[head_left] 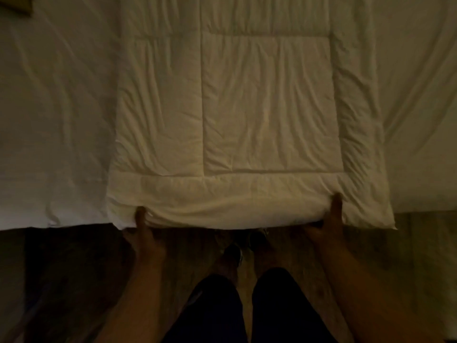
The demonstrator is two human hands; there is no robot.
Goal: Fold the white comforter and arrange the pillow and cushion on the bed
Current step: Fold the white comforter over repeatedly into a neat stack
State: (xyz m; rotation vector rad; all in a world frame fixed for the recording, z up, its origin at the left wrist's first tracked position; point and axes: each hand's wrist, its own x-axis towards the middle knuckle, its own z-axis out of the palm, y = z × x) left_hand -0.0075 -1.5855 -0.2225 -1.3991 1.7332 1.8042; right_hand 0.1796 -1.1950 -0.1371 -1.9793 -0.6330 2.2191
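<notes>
The bed [57,115] takes up the upper two thirds of the view, covered in a pale, wrinkled sheet that runs off the left, top and right edges; its near edge crosses the frame from side to side. The light is dim and warm, so colours read as cream and brown. Below the bed edge is a floor [408,256] of wood-look planks, darker on the left where shadow falls.

The white comforter [247,107] lies on the sheet in the middle of the bed as a long folded strip, quilted in large rectangular panels with a padded border, and continues out of the top of the view. Its near end overhangs the bed edge slightly, with several stacked layers visible there.

The person's dark trousers [222,313] and shoes [235,251] show at the bottom centre, standing right at the bed's edge.

The left hand [146,238] grips the comforter's near edge toward its left corner, thumb on top and fingers curled beneath. The right hand [324,224] grips the same edge near the right corner in the same way.

A dark olive corner of some object [17,4] sits on the sheet at the top left; what it is cannot be told
</notes>
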